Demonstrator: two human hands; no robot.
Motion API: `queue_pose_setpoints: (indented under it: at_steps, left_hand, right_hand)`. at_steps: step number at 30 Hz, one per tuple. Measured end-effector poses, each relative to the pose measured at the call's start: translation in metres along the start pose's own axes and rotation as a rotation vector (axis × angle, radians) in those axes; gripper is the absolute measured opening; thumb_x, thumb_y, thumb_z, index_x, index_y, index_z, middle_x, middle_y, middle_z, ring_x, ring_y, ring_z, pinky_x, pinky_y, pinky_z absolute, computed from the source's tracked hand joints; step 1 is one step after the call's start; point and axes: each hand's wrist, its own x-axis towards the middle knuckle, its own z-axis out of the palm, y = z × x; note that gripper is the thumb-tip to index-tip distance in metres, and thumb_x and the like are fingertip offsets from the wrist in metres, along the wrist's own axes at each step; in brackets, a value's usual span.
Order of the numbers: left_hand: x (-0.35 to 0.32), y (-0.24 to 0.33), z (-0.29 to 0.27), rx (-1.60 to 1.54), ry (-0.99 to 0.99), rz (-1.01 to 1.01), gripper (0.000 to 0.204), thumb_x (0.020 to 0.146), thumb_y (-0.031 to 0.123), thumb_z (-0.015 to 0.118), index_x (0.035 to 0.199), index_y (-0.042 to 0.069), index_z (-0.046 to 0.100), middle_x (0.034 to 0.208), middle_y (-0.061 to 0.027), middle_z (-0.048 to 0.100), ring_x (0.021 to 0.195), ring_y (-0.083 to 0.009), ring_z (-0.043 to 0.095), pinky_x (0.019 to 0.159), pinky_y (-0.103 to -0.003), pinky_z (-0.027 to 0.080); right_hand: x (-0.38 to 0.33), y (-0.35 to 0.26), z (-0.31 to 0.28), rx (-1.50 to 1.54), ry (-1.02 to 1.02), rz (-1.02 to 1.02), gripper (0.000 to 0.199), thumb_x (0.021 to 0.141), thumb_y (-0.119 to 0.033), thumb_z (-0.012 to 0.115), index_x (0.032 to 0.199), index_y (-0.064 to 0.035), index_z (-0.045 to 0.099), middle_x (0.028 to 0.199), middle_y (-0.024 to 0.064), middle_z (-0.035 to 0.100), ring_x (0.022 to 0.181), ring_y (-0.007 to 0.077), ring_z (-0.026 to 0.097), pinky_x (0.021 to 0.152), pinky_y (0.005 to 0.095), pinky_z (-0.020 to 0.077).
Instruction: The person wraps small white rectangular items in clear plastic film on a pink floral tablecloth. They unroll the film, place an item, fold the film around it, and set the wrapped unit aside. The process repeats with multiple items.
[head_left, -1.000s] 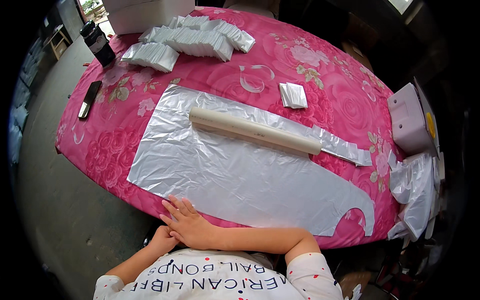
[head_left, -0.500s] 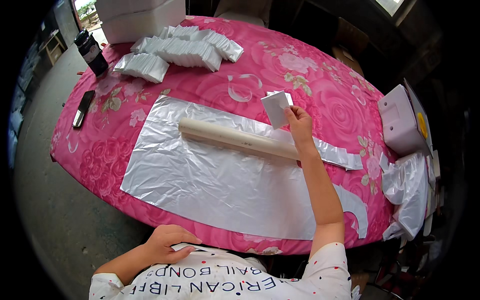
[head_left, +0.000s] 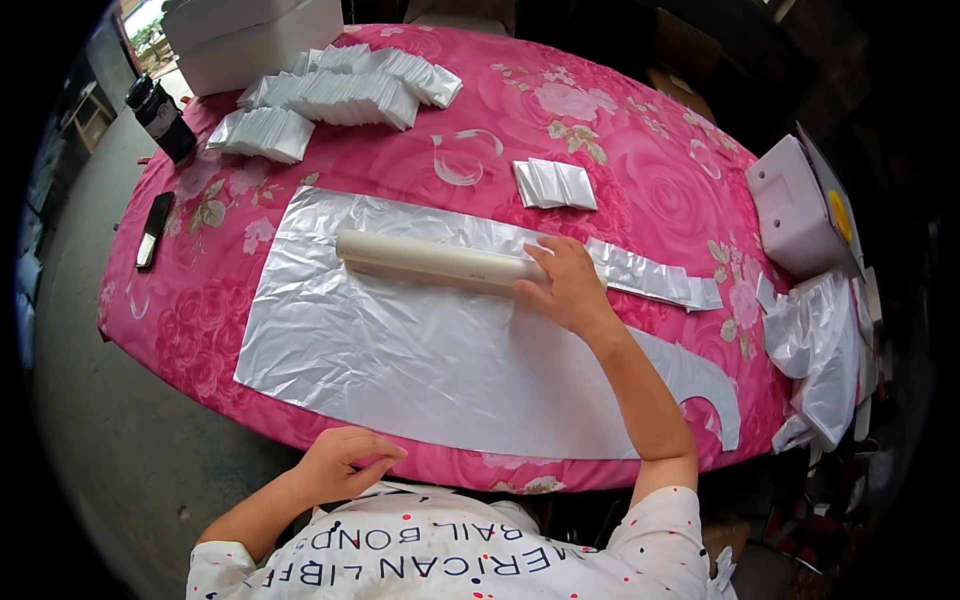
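My right hand [head_left: 567, 285] is over the right end of a pale, off-white tube [head_left: 430, 258], thumb and fingers spread apart along it. It looks to be touching the tube, without a closed grip. The tube lies across a large silvery plastic sheet [head_left: 400, 360] spread on the table. Just beyond the hand, a few folded white plastic packets [head_left: 555, 186] overlap in a short row. By the near table edge, in front of my shirt, my left hand [head_left: 345, 465] is loosely curled, thumb against the fingers, with nothing visible in it.
Rows of folded white packets [head_left: 345, 95] lie at the far left before a white foam box [head_left: 250, 45]. A dark bottle [head_left: 162, 120] and a phone [head_left: 153, 230] are near the left edge. Another white box [head_left: 795, 215] and crumpled plastic [head_left: 815, 350] are at right.
The packet my right hand held up has been let go and now lies in the short row. That hand has come down and left onto the tube; my left thumb has closed toward its fingers.
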Motion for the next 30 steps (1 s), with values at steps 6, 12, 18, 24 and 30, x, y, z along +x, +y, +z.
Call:
queue_pose_setpoints:
  at_steps: [6,12,18,24,30]
  left_hand:
    - [0.03,0.011,0.012,0.084,-0.144,0.221,0.02,0.077,0.008,0.064,0.096,0.008,0.064,0.082,-0.0076,0.065,0.07,-0.0238,0.061,0.062,-0.033,0.049]
    - [0.044,0.011,0.038,0.089,-0.235,0.319,0.028,0.076,0.009,0.066,0.103,0.008,0.062,0.089,-0.0069,0.064,0.077,-0.0251,0.061,0.067,-0.034,0.049]
    - [0.091,0.016,0.077,0.305,-0.14,0.319,0.06,0.079,0.026,0.063,0.131,0.006,0.039,0.136,-0.0198,0.032,0.119,-0.0371,0.039,0.096,-0.041,0.038]
    - [0.121,0.006,0.11,0.476,-0.123,0.412,0.076,0.081,0.048,0.055,0.138,0.006,0.03,0.145,-0.0265,0.013,0.131,-0.0434,0.021,0.106,-0.046,0.024]
    - [0.128,0.012,0.114,0.52,-0.146,0.389,0.075,0.08,0.051,0.054,0.137,0.007,0.033,0.145,-0.0257,0.014,0.13,-0.0431,0.023,0.105,-0.048,0.025]
  right_hand:
    - [-0.093,-0.04,-0.033,-0.065,-0.27,0.215,0.064,0.074,-0.028,0.068,0.129,-0.0047,0.045,0.09,0.0128,0.054,0.086,0.0285,0.053,0.075,0.0368,0.0463]
    - [-0.158,-0.099,-0.051,0.044,-0.401,0.445,0.071,0.077,-0.031,0.065,0.134,0.0004,0.036,0.084,0.0155,0.052,0.071,0.0307,0.056,0.062,0.0388,0.0481]
    - [-0.171,-0.123,-0.04,0.223,-0.174,0.496,0.057,0.082,-0.026,0.059,0.127,0.0057,0.042,0.097,0.0196,0.053,0.084,0.0338,0.055,0.073,0.039,0.0466]
    - [-0.16,-0.032,-0.02,-0.032,0.056,0.32,0.042,0.086,-0.027,0.053,0.12,-0.0022,0.054,0.132,0.0221,0.038,0.123,0.0391,0.032,0.102,0.0465,0.0253]
    - [-0.095,0.031,-0.013,-0.26,0.025,0.342,0.053,0.088,-0.045,0.048,0.124,-0.0076,0.053,0.141,0.0216,0.029,0.132,0.0403,0.018,0.106,0.0506,0.0139]
